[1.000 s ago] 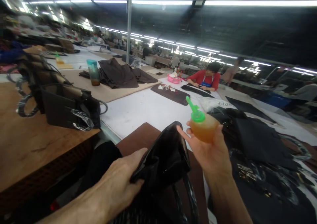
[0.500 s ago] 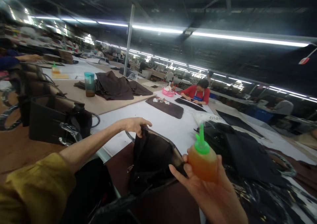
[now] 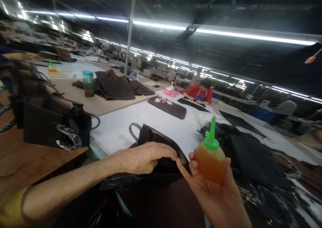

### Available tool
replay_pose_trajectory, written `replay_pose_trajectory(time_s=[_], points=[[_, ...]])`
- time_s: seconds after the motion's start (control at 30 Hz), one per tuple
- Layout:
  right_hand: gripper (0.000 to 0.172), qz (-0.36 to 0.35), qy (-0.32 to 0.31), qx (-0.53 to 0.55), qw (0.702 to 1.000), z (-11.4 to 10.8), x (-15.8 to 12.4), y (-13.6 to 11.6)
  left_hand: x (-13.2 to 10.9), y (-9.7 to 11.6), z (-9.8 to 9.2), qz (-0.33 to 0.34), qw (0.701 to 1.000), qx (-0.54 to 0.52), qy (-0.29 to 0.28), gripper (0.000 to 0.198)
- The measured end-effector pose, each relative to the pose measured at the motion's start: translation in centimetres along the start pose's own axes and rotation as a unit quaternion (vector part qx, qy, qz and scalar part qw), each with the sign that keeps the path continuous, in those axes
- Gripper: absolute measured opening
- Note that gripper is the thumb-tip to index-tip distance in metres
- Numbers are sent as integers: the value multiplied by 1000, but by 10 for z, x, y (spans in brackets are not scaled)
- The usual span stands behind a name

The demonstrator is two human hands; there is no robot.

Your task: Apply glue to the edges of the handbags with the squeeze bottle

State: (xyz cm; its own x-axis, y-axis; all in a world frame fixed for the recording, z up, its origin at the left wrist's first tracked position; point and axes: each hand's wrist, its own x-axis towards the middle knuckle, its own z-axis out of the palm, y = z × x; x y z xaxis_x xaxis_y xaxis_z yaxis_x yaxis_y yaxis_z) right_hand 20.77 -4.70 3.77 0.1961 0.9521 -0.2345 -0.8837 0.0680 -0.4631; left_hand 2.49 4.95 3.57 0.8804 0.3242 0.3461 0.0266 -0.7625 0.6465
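My right hand (image 3: 211, 191) is wrapped round a squeeze bottle (image 3: 210, 161) of amber liquid, with a green nozzle cap pointing up. Its index finger stretches out to the left, toward the fingertips of my left hand (image 3: 148, 157). The left hand reaches across the mouth of a black handbag (image 3: 171, 166), its fingers bent and pressed together; whatever lies between them is hidden. Behind that hand stands the bag's far rim, beside a wrapped loop handle (image 3: 135, 131). Dark brown material (image 3: 171, 204) lies below the bag.
Black bags (image 3: 57, 120) with wrapped handles stand at left. A teal-lidded cup (image 3: 88, 83) is beside dark fabric pieces (image 3: 113, 85). More black bag parts (image 3: 254, 154) lie at right. Across the white table (image 3: 113, 130), a person in red (image 3: 198, 93) works near a pink basket (image 3: 170, 92).
My left hand has left the bag's far left corner and moved right and nearer, to beside my right index finger. The bottle is slightly higher and further right.
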Motion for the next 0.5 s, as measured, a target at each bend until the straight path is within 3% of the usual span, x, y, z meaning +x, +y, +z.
replay_pose_trajectory(time_s=[0.2,0.3,0.4,0.5], points=[[37,-9,13,-2,1000,1,-3,-4,13,-19,-8,-12,995,53,-80,68],[35,-32,5,-22,999,0,0,-5,14,-19,-3,25,982,138,-129,53],[35,-39,-20,-54,998,6,9,-1,16,-11,4,53,967,210,-133,26],[37,-11,-43,-80,996,17,21,10,18,0,8,-9,967,208,-145,14]])
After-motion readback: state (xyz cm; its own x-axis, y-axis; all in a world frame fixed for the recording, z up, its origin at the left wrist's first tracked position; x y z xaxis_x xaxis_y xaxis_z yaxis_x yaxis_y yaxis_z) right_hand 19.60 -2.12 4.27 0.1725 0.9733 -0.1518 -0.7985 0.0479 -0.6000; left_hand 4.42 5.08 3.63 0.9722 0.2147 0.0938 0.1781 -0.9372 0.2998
